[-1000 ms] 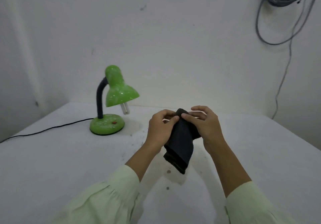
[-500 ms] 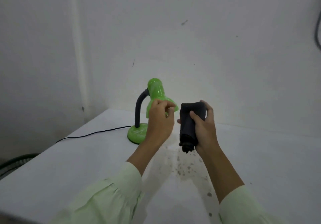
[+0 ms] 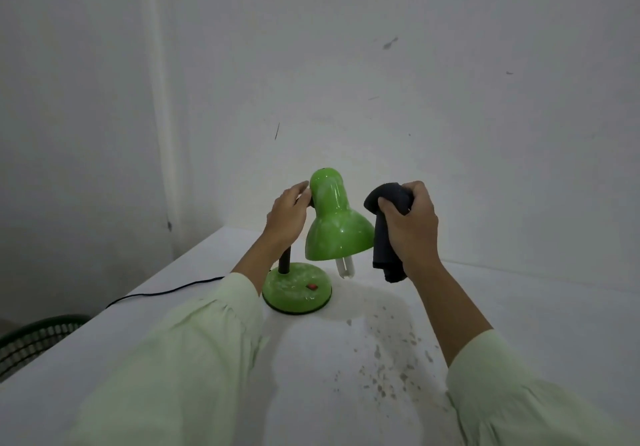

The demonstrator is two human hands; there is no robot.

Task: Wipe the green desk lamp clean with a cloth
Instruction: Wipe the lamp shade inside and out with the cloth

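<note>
- Presently, lamp [image 3: 329,224]: green, upright on table [image 3: 519,307], centre; bulb [image 3: 346,267] shows below shade [image 3: 346,241].
- Left hand [image 3: 285,218]: lamp's 9 o'clock, fingers curled on the neck behind the shade.
- Right hand [image 3: 412,227]: 3 o'clock, fist tight round dark cloth [image 3: 384,244], just beside shade.
- Cord [image 3: 166,294]: trails toward 8 o'clock.
- Mesh basket [image 3: 34,338], 8 o'clock: contents cannot be told.

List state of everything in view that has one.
Glossy green desk lamp: upright, unlit, whitish smears on shade and base.
Dark grey bunched cloth: hanging beside shade, contact unclear.
Right hand: grips cloth.
Left hand: at lamp neck behind shade, grip unclear.
Black power cord: slack on table, runs off left.
White table: dark specks near front.
</note>
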